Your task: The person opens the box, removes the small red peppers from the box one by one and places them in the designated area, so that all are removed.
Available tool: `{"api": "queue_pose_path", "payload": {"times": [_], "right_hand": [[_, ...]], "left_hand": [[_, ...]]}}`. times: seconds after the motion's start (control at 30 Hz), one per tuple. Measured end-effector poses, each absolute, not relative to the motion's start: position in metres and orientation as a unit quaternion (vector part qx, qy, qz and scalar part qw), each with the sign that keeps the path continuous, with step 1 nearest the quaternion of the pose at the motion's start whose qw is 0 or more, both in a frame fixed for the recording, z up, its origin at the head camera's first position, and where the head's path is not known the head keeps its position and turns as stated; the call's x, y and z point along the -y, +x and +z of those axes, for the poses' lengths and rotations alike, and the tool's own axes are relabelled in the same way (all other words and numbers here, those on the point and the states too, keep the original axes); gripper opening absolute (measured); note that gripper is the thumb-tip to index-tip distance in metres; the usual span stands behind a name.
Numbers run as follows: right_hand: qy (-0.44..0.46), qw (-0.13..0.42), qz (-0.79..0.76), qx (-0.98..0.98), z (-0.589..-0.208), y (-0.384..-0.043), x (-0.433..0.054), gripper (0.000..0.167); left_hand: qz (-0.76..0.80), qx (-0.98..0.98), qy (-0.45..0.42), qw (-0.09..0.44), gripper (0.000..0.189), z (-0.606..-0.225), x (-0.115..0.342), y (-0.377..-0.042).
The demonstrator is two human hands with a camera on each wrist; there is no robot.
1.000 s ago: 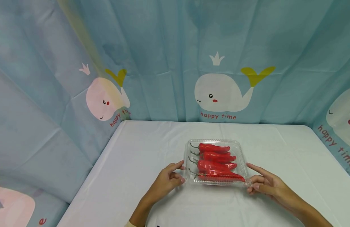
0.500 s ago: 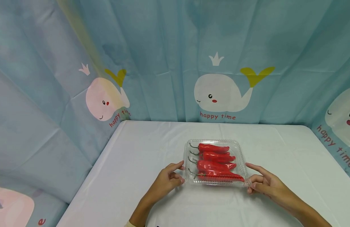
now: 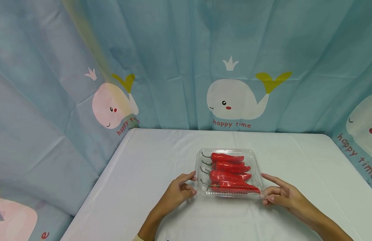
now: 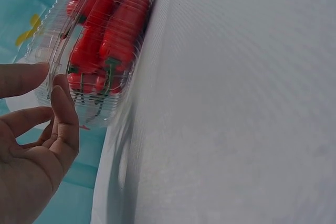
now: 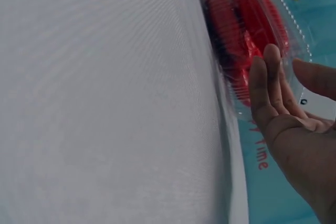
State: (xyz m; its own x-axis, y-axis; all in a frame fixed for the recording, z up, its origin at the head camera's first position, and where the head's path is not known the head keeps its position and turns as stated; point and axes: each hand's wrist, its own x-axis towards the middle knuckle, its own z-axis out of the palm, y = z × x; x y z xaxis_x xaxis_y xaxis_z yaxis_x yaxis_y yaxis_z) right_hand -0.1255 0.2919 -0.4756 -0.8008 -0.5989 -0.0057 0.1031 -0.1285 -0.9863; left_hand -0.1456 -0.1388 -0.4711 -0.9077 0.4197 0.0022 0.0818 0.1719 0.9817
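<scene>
A clear plastic clamshell box (image 3: 204, 187) with its lid down lies near the table's middle. Inside it, several long red peppers (image 3: 229, 166) with green stems lie side by side, stems to the left. The left hand (image 3: 177, 194) pinches the box's left edge near the front corner; in the left wrist view its thumb (image 4: 23, 80) and fingertips (image 4: 64, 100) sit on either side of the rim. At the front right corner, the right hand (image 3: 285, 195) holds the rim between thumb and fingers, its index finger stretched along the right side. Some right fingertips are hidden behind the corner.
A white cloth covers the table (image 3: 149, 157), which extends on all sides of the box. Behind it and to the left hangs a blue curtain (image 3: 174, 67) printed with whales.
</scene>
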Motion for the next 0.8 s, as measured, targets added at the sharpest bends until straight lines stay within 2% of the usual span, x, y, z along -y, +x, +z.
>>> {"api": "queue_pose_path", "payload": {"times": [0.4,0.8], "right_hand": [[-0.219,0.262,-0.737,-0.583,-0.4773,-0.1261,-0.2957,0.068],[-0.221,0.243,-0.733,-0.596,-0.4809,-0.1271,-0.293,0.067]], "left_hand": [[0.623,-0.751,0.172,0.135,0.068,-0.4717,0.1394,-0.1459],[0.621,-0.753,0.172,0.134,0.068,-0.4709,0.1389,-0.1447]]}}
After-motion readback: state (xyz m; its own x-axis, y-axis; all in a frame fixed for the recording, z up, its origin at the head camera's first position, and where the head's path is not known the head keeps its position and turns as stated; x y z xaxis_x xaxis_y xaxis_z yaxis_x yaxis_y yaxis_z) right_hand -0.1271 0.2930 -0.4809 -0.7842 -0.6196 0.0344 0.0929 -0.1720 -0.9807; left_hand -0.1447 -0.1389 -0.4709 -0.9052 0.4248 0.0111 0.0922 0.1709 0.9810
